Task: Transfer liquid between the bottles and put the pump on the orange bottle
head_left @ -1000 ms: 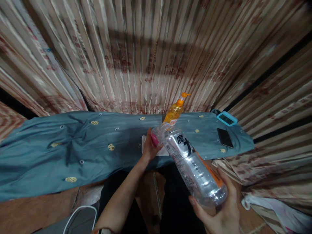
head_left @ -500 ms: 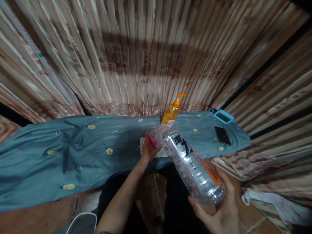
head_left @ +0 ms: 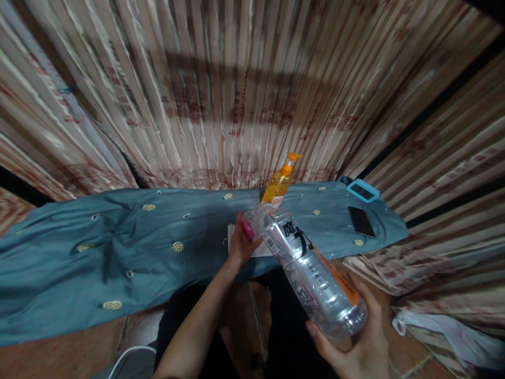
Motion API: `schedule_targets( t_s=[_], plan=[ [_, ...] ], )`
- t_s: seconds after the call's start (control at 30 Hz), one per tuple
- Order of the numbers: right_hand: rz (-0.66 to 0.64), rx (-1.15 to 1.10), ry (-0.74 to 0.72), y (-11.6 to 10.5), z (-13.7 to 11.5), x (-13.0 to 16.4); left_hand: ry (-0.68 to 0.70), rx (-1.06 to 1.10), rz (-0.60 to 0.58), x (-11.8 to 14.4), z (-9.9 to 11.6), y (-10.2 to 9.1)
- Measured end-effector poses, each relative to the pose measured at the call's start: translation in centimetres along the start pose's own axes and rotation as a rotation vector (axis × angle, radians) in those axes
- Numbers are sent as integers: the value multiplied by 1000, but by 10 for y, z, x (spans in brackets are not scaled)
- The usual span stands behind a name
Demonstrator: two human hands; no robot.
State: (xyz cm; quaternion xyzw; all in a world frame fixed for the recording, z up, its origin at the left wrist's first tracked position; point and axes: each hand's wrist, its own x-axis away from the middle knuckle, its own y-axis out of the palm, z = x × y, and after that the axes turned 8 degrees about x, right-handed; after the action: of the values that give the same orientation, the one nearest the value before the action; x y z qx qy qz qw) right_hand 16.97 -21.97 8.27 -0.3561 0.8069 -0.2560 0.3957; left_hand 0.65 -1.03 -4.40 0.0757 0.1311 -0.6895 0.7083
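Clear bottle (head_left: 311, 268) unmoved since earlier | right hand (head_left: 355, 345) grip cups base | left hand (head_left: 241, 243) grip pinches pink cap (head_left: 248, 230)

A blue cloth (head_left: 118, 247) dotted with small gold patches covers the desk. An orange pump bottle (head_left: 279, 181) stands upright at its back edge, against striped curtains (head_left: 221, 89). Toward the right end lie a black phone (head_left: 360, 221) and, just behind it, a device in a light-blue case (head_left: 364, 190). A white sheet (head_left: 258, 247) lies on the cloth's front part.
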Motion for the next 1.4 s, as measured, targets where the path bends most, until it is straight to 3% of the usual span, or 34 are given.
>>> schedule_targets(
  t_s=[0.17,1.4],
  plan=[
    [-2,-12,1,0,1,0,-57,-2,-22,0,7,-2],
    [-27,22,4,-6,-3,-3,-64,-13,-14,1,11,-2]
  ],
)
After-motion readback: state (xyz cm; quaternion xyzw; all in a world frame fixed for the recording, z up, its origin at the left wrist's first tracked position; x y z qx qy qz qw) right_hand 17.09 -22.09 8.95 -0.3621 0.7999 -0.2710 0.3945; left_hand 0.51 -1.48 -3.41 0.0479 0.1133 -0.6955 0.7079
